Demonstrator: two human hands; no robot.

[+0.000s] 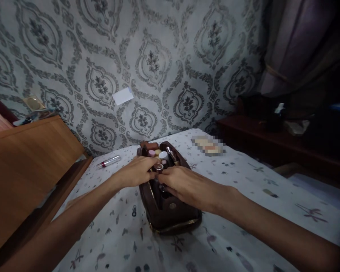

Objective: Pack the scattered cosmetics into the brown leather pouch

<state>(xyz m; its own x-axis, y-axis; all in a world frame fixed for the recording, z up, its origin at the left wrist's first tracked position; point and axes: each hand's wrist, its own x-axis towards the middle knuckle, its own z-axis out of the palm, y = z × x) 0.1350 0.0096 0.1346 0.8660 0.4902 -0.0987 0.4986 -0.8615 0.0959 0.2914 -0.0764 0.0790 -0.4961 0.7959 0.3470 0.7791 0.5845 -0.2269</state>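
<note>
A dark brown zippered cosmetic bag (184,215) lies unzipped on the bed, packed with small containers. My left hand (138,170) reaches in from the left, thumb and fingers curled at a small round container (158,166) with a shiny rim. From the right, my right hand (184,183) dips its bent fingers into the bag's middle, close to the left fingertips. What either hand grips is hidden by the fingers. Beyond them stand a white round cap (163,155), a pink cap (151,153) and a silvery tube (170,152).
A clear tube with a red band (109,161) lies on the patterned sheet (124,234) at left. A wooden board (31,158) borders the left side. A pixelated item (208,146) lies back right, near a dark reddish shelf (243,139). Patterned wallpaper (153,60) rises behind.
</note>
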